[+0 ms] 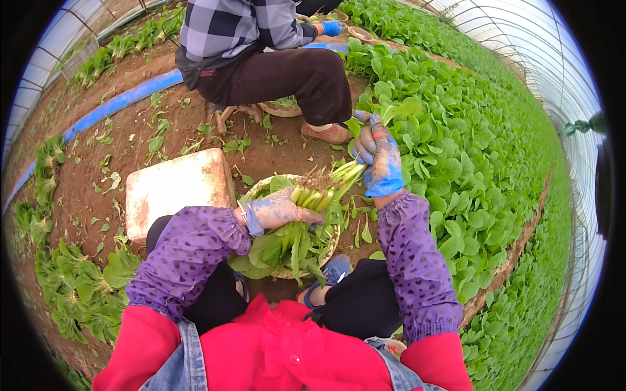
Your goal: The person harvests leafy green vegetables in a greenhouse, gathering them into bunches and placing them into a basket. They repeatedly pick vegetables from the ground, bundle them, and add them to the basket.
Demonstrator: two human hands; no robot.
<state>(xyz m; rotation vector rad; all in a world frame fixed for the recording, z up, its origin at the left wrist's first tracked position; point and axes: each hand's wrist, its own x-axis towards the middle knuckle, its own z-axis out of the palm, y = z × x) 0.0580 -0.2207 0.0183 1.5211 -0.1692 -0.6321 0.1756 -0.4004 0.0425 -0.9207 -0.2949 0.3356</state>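
Note:
My left hand [277,210], in a soiled glove, is closed round a bunch of leafy greens [312,198]. Its pale stems and muddy roots point up and right, and its leaves hang below over a round woven basket [336,242]. My right hand [379,156], in a dirty blue glove, grips a smaller clump of greens [349,172]. The roots of that clump reach toward the left-hand bunch, and its leaves stick out beyond my fingers. More loose leaves fill the basket between my feet.
A dirty white block [179,190] stands left of the basket. Ahead, a co-worker [261,58] sits on a low stool [238,115]. Dense growing greens [456,156] cover the right side. Picked bunches [81,283] line the left, and a blue strip [124,99] crosses the soil.

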